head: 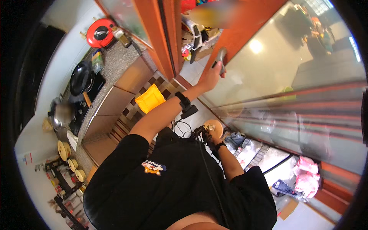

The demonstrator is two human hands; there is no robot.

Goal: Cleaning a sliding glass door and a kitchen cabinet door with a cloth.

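Observation:
My left hand (214,75) is closed around the grey handle (222,56) of a wood-framed door with a glass pane (250,60). A black strap with a small device (187,107) sits on that wrist. Lower down, my right hand (213,137) hangs beside my body at a round orange basin (219,126) with pale contents. Loose black cables (198,133) partly cover this hand. Whether its fingers grip the basin's rim or only overlap it in view, I cannot tell. A dark band circles the right wrist.
A yellow cushion (151,98) lies on the brown checked floor. Along the left runs a granite counter (113,64) with a black frying pan (81,78), a steel pot (57,113) and a red lid (97,30). Bagged items, including a pink bundle (307,178), lie at the lower right.

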